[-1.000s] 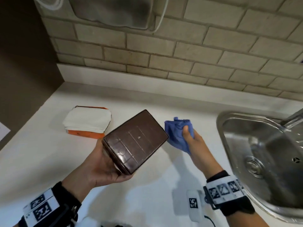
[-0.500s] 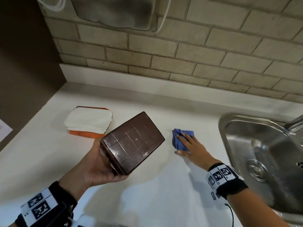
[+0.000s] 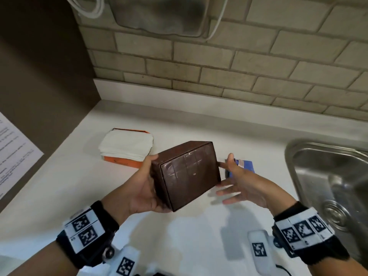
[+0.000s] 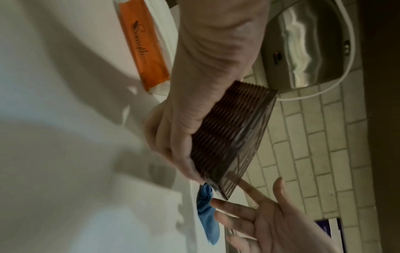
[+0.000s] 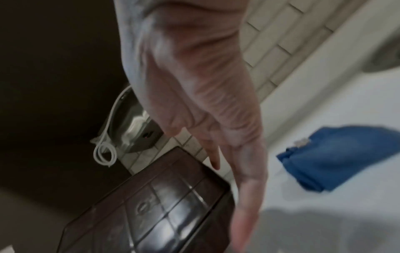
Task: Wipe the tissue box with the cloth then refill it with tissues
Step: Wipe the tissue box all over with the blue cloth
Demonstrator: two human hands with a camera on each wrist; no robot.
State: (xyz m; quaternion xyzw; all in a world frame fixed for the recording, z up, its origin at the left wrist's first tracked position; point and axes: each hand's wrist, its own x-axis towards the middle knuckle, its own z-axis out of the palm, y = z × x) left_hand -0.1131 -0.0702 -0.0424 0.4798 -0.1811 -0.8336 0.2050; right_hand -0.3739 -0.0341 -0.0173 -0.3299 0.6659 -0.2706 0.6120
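The brown tissue box (image 3: 187, 172) is held above the white counter, its gridded underside facing me. My left hand (image 3: 144, 188) grips its left end, thumb on top and fingers underneath; the ribbed side of the tissue box (image 4: 229, 133) shows in the left wrist view. My right hand (image 3: 237, 182) is spread, fingers straight, at the box's right end, touching or nearly touching it. The blue cloth (image 3: 244, 167) lies on the counter behind the right hand, and the cloth (image 5: 337, 157) is free of both hands. A stack of white tissues (image 3: 126, 145) sits in an orange pack to the left.
A steel sink (image 3: 326, 176) is set into the counter (image 3: 79, 186) at the right. A brick wall runs along the back, with a metal fixture (image 3: 159, 14) and white cable (image 3: 87, 8) mounted above. A dark panel with a paper sheet (image 3: 14, 152) stands at the left.
My right hand has set the blue cloth down on the counter, let go of it and come back to the box's right end. The left hand has turned the box.
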